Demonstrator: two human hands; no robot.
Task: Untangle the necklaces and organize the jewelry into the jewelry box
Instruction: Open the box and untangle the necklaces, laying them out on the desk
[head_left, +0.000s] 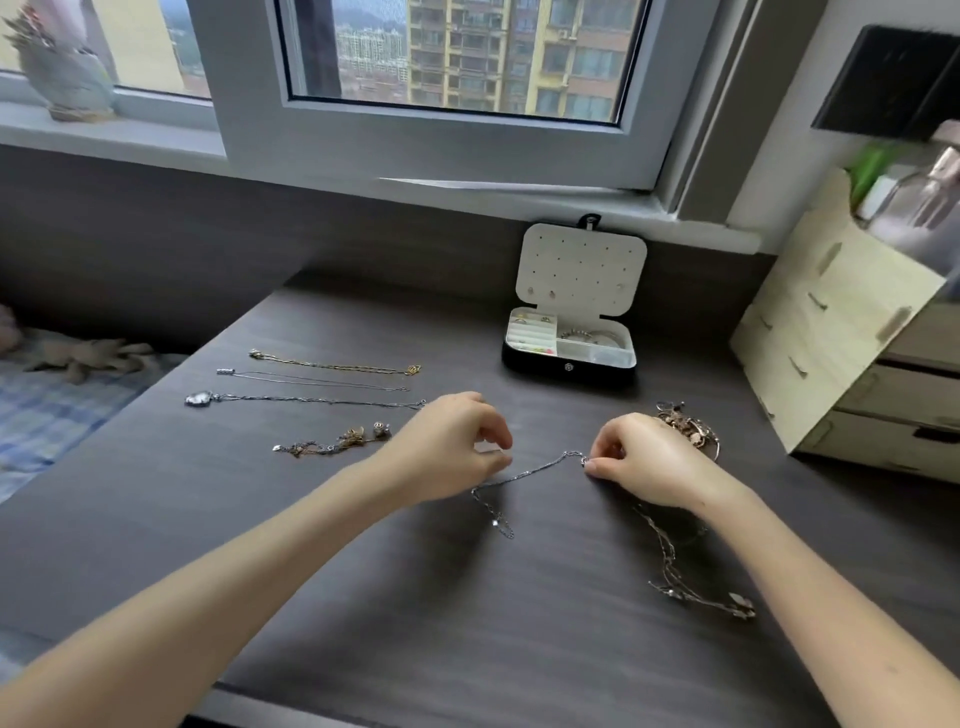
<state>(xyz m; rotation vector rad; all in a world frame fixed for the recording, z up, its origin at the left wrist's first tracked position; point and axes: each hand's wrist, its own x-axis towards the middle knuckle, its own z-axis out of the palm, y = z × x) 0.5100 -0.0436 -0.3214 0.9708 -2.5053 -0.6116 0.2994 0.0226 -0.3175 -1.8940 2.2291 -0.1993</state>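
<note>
My left hand (447, 447) and right hand (644, 462) pinch one chain (540, 465); three necklaces (311, 400) lie straight; tangle (685, 423) remains unboxed beside the box (569, 366).

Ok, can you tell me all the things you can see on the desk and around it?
desk: one, dark grey-brown, under everything
jewelry box: one, black outside and white inside, open at the back of the desk
straightened necklaces: three, one gold and two silver, in rows at the left
bunched chain: one, gold and silver, in front of those rows
silver chain: one, silver, stretched between both hands
tangled pile: one, rose gold, behind the right hand
loose chain: one, gold, front right
drawer organiser: one, pale wood, right edge
window: one, grey frame, above the desk
left hand: one, pinches the silver chain
right hand: one, pinches the silver chain
</note>
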